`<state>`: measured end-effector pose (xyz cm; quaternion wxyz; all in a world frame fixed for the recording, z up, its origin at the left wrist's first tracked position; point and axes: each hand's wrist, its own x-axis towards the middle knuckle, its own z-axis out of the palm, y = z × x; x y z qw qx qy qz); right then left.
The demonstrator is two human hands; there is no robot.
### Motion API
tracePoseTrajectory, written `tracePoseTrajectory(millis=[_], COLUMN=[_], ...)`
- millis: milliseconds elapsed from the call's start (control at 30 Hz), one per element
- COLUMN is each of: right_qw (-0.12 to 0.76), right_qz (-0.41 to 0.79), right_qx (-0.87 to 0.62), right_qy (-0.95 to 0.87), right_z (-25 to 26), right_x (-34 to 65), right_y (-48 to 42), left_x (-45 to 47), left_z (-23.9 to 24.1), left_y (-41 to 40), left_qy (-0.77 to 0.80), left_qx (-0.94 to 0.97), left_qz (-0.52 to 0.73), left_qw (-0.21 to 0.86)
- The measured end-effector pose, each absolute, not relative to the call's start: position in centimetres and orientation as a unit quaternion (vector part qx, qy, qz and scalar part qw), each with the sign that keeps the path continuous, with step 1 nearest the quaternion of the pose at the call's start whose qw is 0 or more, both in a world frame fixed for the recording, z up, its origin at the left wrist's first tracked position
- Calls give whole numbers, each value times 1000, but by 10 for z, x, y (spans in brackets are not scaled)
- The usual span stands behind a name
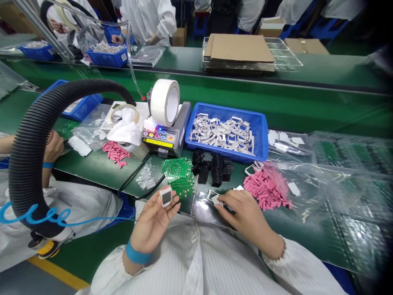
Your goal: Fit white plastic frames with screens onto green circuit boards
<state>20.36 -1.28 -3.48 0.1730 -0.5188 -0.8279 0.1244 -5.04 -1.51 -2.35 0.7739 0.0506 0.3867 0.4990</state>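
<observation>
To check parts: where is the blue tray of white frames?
In the head view, the blue tray sits right of the tape dispenser, just behind the stacked black pieces.

Green bench mat (92,170): blue plastic tray (260,141) of white frames (221,133), tape dispenser (162,141), stacked green circuit boards (178,177), black stacked pieces (211,167), loose pink strips (115,153).

This is an electronics assembly line in a factory. The person's hands (199,217) work over a long green workbench (95,170), with green circuit boards (178,176) just ahead of them. Beyond the hands stand an electric tape dispenser (162,139) and a blue plastic bin (225,151) of white frames (221,133). A black corrugated hose (30,123) curves to their left, and a co-worker in a white smock (147,20) stands past a second bench (184,55).
</observation>
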Motion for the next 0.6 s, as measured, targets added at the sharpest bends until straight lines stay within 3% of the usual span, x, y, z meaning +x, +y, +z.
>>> tracePoseTrajectory(millis=[167,367,467,600], right_qw=[147,99,92,103], right_qz=[170,147,144,167], right_qx=[-491,-498,-509,-524], right_qy=[-841,-849,-844,-829], right_z=[-35,-40,-45,-50], right_x=[178,125,111,106], right_y=[-6,21,26,27], left_x=[-44,-69,-85,-100], left_z=[-21,-17,-17,-19], left_y=[-14,-12,-13,-15], left_qy=[431,527,564,569], left_qx=[232,497,495,376], left_qz=[450,360,364,443], left_qw=[747,588,552,581])
